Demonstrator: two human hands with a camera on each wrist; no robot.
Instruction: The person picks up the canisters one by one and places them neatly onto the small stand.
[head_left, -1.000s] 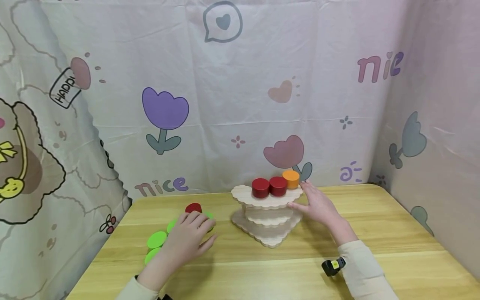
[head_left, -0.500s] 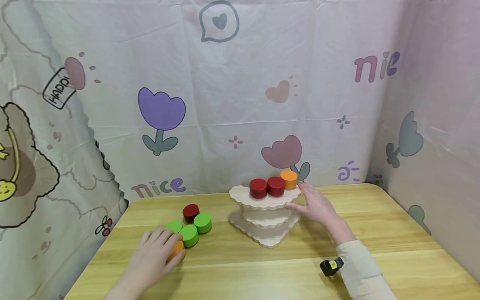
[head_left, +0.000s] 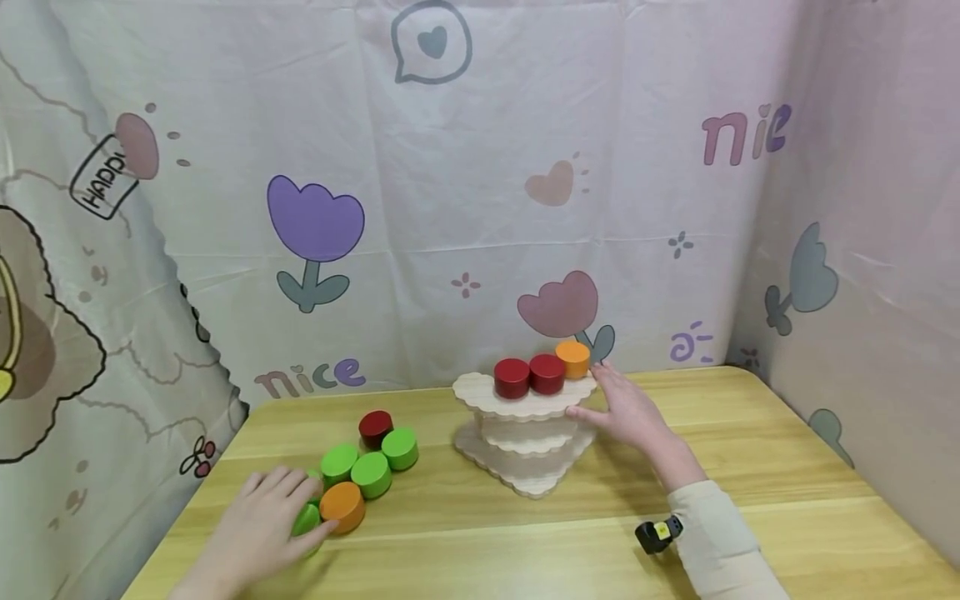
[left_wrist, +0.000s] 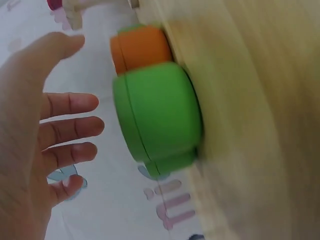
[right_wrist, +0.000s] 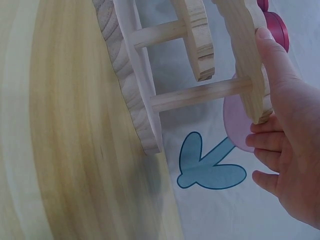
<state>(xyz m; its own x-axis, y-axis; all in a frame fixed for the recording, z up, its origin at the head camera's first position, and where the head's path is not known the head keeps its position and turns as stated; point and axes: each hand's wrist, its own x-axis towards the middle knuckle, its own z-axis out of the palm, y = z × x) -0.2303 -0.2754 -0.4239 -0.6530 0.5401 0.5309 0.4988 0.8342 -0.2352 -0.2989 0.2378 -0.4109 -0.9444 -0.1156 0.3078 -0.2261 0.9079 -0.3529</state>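
Observation:
My left hand (head_left: 258, 525) hovers over the left end of a cluster of round blocks, fingers spread and nothing held. In the left wrist view, a gap separates its fingertips from a green block (left_wrist: 160, 110); an orange block (left_wrist: 145, 47) stands beside that one. The hand partly hides the nearest green blocks in the head view. My right hand (head_left: 637, 417) holds the right corner of a tiered wooden stand (head_left: 476, 385), thumb at the top board's front edge and fingers behind. Two red blocks (head_left: 529, 375) and an orange block (head_left: 573, 358) stand on that board.
More green blocks (head_left: 371, 475) and a dark red block (head_left: 376, 428) stand on the wooden table (head_left: 465, 550) left of the stand. A printed curtain (head_left: 420, 183) hangs behind the table and along both sides. A small black device (head_left: 658, 533) sits at the right sleeve.
My left hand has moved left and toward me, uncovering the dark red, green and orange blocks. The right hand keeps its hold on the stand. The head view has shifted slightly.

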